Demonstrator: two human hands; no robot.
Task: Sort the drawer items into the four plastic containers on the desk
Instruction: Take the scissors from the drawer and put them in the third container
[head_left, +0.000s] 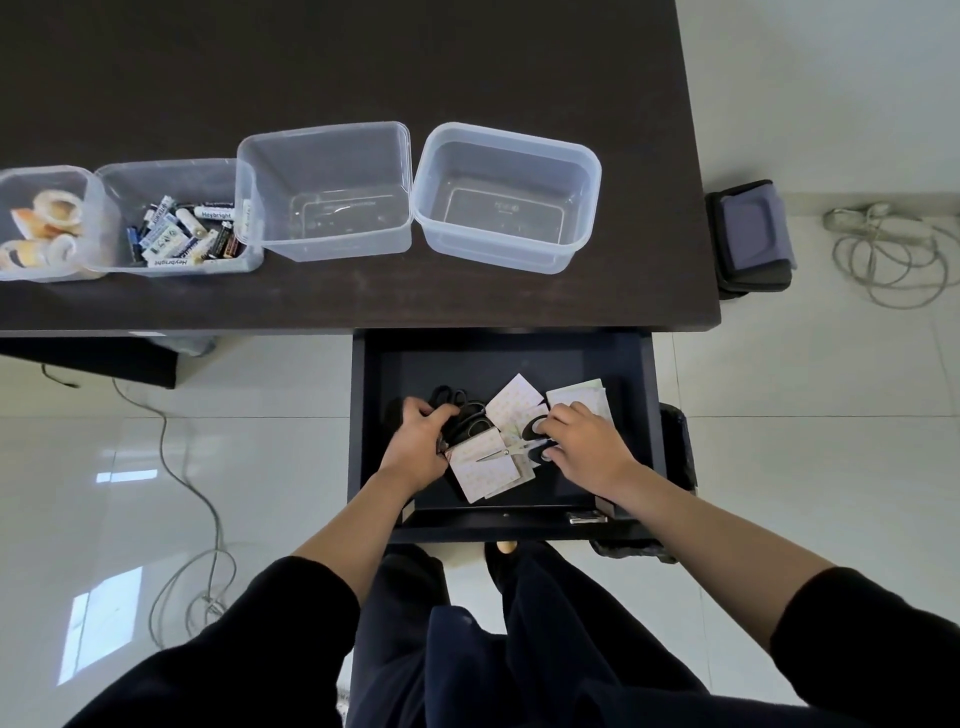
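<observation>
Your left hand (418, 441) has its fingers curled around the black scissors (460, 415) in the drawer (636, 395); your right hand (584, 447) pinches the black handles of the small scissors (511, 452) lying on the pads (491, 467); on the desk (363, 62), tape rolls (47, 228) and batteries (182, 234) fill two tubs; the other tubs (506, 197) hold nothing.

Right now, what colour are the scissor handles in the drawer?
Black, on the scissors in the head view.

We see a dark brown desk (467, 62), clear containers (506, 197), black-handled scissors (462, 415), and pale pink dotted cards (488, 465).
</observation>
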